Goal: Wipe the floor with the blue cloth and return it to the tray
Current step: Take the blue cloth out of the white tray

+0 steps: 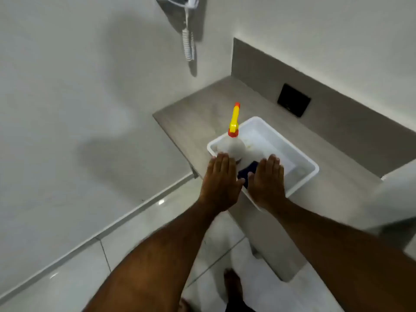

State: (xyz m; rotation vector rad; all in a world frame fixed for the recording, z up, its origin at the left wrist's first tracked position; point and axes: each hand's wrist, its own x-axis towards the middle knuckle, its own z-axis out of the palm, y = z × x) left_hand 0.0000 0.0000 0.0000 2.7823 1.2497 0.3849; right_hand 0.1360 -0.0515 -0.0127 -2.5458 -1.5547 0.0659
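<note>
A white plastic tray (301, 161) stands on a grey stone counter. Inside its near end lies the dark blue cloth (246, 171), only partly showing between my two hands. My left hand (219, 181) hovers flat with fingers extended over the tray's near left corner. My right hand (267, 180) is held flat, palm down, over the tray's near side, just right of the cloth. Neither hand grips anything. A white spray bottle (236, 147) with a yellow and orange nozzle stands in the tray's left end, just beyond my left fingertips.
The counter (193, 122) ends at a left edge above the glossy white tiled floor (139, 233). A black wall plate (293, 103) sits on the backsplash. A white wall handset with coiled cord (188, 45) hangs on the wall. My bare foot (233, 282) rests below.
</note>
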